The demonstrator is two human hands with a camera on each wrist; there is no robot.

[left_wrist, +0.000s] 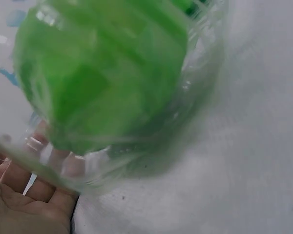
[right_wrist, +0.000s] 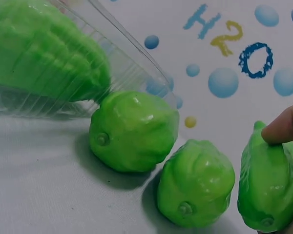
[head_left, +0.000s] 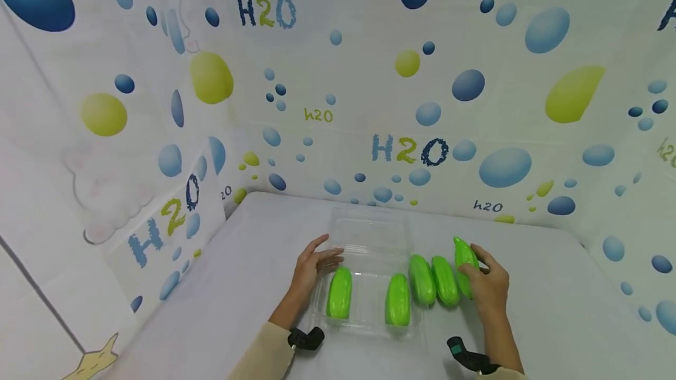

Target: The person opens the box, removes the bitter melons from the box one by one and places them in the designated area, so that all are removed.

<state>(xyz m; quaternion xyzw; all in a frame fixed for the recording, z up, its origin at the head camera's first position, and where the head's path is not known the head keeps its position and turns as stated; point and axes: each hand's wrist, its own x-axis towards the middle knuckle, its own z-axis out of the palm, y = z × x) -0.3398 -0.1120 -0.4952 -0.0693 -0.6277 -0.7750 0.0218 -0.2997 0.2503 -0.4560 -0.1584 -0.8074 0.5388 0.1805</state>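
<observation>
My right hand point(head_left: 488, 286) pinches a bumpy green bitter gourd point(head_left: 463, 257) between thumb and fingers, its narrow tip pointing up and away. Two more bitter gourds, a middle one point(head_left: 445, 280) and a left one point(head_left: 422, 279), lie side by side between it and a clear plastic box point(head_left: 364, 328). Inside the box, one gourd point(head_left: 339, 293) lies at the left and another point(head_left: 398, 300) at the right. At the box's left side is my left hand point(head_left: 308, 271), fingers loosely extended; in the left wrist view its fingers point(left_wrist: 39, 190) show partly through the clear plastic.
The box's transparent lid point(head_left: 369, 232) is folded back behind it. A white table point(head_left: 248, 263) lies under everything. Walls printed with bubbles and H2O lettering point(head_left: 409, 150) stand behind and at the sides.
</observation>
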